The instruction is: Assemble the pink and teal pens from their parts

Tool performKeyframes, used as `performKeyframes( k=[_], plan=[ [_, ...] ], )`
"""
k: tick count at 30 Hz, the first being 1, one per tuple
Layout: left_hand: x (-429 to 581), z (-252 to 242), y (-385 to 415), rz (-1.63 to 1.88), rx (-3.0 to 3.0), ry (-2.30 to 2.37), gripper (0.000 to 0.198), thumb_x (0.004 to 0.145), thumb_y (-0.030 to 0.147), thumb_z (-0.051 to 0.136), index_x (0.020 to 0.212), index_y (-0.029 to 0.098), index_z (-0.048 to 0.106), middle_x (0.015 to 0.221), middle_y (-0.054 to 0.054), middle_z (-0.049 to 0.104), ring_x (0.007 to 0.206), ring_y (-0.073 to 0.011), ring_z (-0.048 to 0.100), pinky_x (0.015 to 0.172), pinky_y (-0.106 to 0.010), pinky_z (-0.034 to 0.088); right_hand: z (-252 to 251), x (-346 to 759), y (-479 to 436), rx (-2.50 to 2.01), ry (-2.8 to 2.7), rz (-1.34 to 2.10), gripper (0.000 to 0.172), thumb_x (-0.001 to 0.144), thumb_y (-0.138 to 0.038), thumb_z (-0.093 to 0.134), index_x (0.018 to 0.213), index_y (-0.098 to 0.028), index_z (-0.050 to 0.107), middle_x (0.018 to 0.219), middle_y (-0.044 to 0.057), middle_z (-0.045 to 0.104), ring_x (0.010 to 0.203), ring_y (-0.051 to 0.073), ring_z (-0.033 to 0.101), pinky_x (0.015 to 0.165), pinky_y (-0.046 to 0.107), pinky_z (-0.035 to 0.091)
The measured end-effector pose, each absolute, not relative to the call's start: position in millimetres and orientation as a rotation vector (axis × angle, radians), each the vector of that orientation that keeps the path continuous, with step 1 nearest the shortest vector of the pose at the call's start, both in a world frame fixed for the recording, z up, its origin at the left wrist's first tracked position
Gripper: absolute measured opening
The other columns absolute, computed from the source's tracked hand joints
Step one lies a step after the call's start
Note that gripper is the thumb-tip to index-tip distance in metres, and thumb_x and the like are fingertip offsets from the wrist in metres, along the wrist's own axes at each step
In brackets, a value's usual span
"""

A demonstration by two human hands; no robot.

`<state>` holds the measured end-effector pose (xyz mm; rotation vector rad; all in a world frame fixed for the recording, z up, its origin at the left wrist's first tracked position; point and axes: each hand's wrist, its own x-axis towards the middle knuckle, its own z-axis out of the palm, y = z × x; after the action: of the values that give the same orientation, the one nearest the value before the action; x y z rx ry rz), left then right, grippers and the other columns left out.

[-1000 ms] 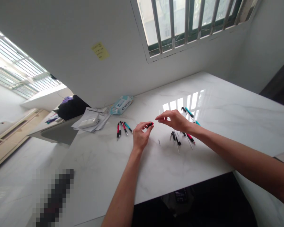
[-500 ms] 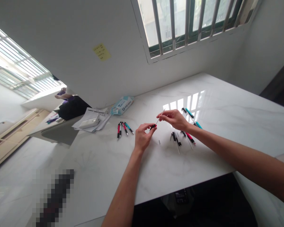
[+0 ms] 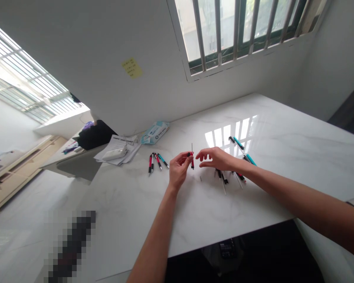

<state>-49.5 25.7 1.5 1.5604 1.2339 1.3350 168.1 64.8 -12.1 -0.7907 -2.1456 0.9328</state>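
My left hand (image 3: 178, 169) is closed round a red and black pen barrel (image 3: 192, 162), held upright, and a thin refill (image 3: 192, 146) sticks up out of its top. Just to the right, my right hand (image 3: 214, 158) has its fingers apart and curved, holding nothing. Beneath and beside it lie black pen parts with white refills (image 3: 224, 184), partly hidden by the hand. A red pen part (image 3: 241, 178) shows below my right wrist. On the table between the hands is a small spring-like piece (image 3: 201, 179).
Several pens (image 3: 157, 162) lie together left of my left hand. Teal pen barrels (image 3: 238, 142) rest beyond my right forearm. A wipes packet (image 3: 155, 133) and papers (image 3: 129, 151) with a white device (image 3: 115, 153) sit along the wall. The table's front edge is near my body.
The refill has gone from my right hand's pinch into the barrel in my left hand. My right fingers have opened and moved down slightly. The barrel has turned upright.
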Motion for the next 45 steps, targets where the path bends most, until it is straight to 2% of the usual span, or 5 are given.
performKeyframes(
  k=[6, 15, 20, 29, 45],
  plan=[
    [-58.8, 2.7, 31.7, 1.479, 1.367, 1.302, 0.045, 0.079, 0.051, 0.083, 0.106, 0.016, 0.079, 0.092, -0.005, 0.075, 0.074, -0.0138, 0.066, 0.076, -0.03, 0.057, -12.5, 162.3, 53.5, -0.56, -2.554, 0.759, 0.017, 0.087, -0.023, 0.081, 0.103, -0.026, 0.083, 0.103, 0.006, 0.077, 0.103, 0.024, 0.064, 0.087, 0.034, 0.05],
    [-60.5, 1.1, 27.7, 1.242, 1.466, 1.444, 0.045, 0.077, 0.054, 0.082, 0.101, 0.016, 0.08, 0.081, -0.005, 0.073, 0.065, -0.0138, 0.061, 0.06, -0.025, 0.048, -7.7, 154.7, 44.0, -0.666, -2.516, 0.735, 0.015, 0.091, -0.01, 0.067, 0.089, -0.02, 0.078, 0.09, 0.006, 0.075, 0.089, 0.02, 0.067, 0.08, 0.031, 0.048],
    [-58.0, 1.9, 24.0, 1.0, 1.356, 1.348, 0.049, 0.074, 0.054, 0.085, 0.101, 0.014, 0.081, 0.076, -0.004, 0.07, 0.066, -0.0129, 0.06, 0.062, -0.025, 0.047, -8.1, 165.0, 61.9, -0.849, -2.057, 0.955, 0.009, 0.093, -0.025, 0.066, 0.094, -0.021, 0.074, 0.082, 0.001, 0.072, 0.074, 0.015, 0.063, 0.071, 0.029, 0.048],
    [-57.2, 2.4, 22.4, 0.912, 1.343, 1.296, 0.046, 0.074, 0.051, 0.086, 0.101, 0.014, 0.081, 0.079, -0.005, 0.07, 0.068, -0.0135, 0.061, 0.064, -0.025, 0.047, -10.5, 177.7, 90.9, -0.768, -1.234, 1.453, 0.039, 0.073, -0.042, 0.089, 0.097, -0.018, 0.072, 0.094, 0.004, 0.073, 0.084, 0.019, 0.075, 0.085, 0.038, 0.059],
    [-52.8, 10.8, 17.2, 0.822, 1.439, 1.261, 0.042, 0.079, 0.05, 0.081, 0.102, 0.014, 0.081, 0.079, -0.005, 0.07, 0.069, -0.0143, 0.06, 0.065, -0.026, 0.046, -13.2, 175.3, 86.9, -0.776, -1.365, 1.438, 0.044, 0.074, -0.042, 0.088, 0.108, -0.019, 0.073, 0.102, 0.008, 0.079, 0.097, 0.021, 0.073, 0.086, 0.035, 0.054]
  ],
)
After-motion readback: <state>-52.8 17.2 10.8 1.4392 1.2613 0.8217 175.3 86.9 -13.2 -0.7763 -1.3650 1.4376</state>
